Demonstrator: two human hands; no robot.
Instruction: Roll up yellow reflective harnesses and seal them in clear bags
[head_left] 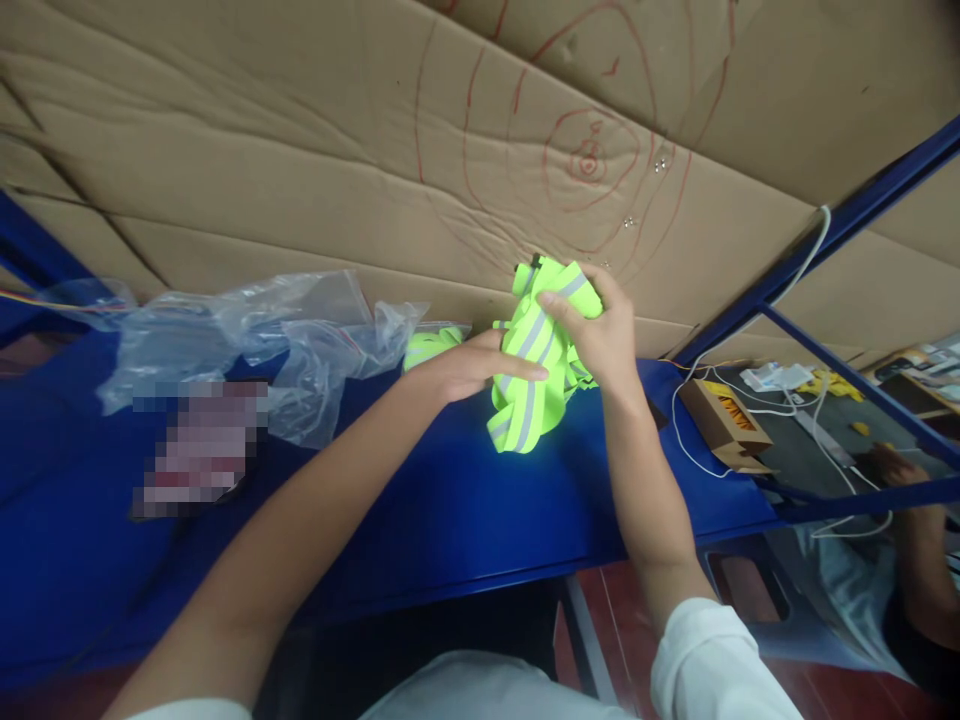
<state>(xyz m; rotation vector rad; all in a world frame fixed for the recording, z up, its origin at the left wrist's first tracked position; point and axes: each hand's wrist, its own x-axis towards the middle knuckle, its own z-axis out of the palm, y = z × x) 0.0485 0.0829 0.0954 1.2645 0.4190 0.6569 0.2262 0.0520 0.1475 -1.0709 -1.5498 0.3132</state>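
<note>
A bundle of neon-yellow straps with grey reflective stripes [531, 345] is held up between my two hands above the blue table. My left hand [472, 365] grips its left side, with fingers stretched across the front of the straps. On the upper right, my right hand [600, 325] is closed round the bundle, thumb on the front. A small black piece shows at the bundle's top edge. Behind my left hand, another neon-yellow bundle [431, 345] lies at the back of the table, partly hidden by the hand and by clear plastic.
Crumpled clear plastic bags [300, 345] lie at the back left, beside a blurred-out object [206, 445]. Cardboard [300, 150] with red rings stands behind the blue table [450, 510]. On the right are a blue frame, white cables, an open carton [724, 425] and a person's arm.
</note>
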